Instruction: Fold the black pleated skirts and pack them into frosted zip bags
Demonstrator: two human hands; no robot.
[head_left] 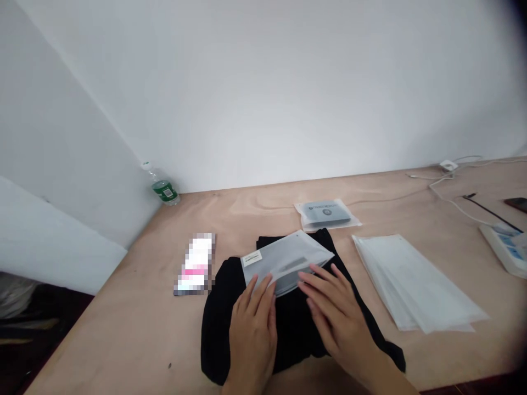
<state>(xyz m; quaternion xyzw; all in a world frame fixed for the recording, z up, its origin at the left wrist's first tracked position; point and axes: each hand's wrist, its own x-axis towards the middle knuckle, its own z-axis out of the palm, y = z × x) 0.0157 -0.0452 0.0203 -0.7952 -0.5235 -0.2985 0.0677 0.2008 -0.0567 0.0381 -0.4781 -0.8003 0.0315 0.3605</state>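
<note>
A frosted plastic bag (280,255) with a small white label lies slanted over a folded black garment (294,329). Something dark grey shows through its near part. My left hand (255,318) grips the bag's near left edge, fingertips on top and the thumb close beside the index finger. At the near right edge, my right hand (337,307) has its bent fingers on the plastic, with the thumb lower down over the black cloth. The undersides of both grips are hidden.
Behind the garment lies a packed frosted bag (328,214) with printing. Flat frosted bags (420,285) overlap at the right. A phone (195,264) lies at the left, near a water bottle (162,186) by the wall. Cables (444,181) and a power strip (504,249) occupy the far right.
</note>
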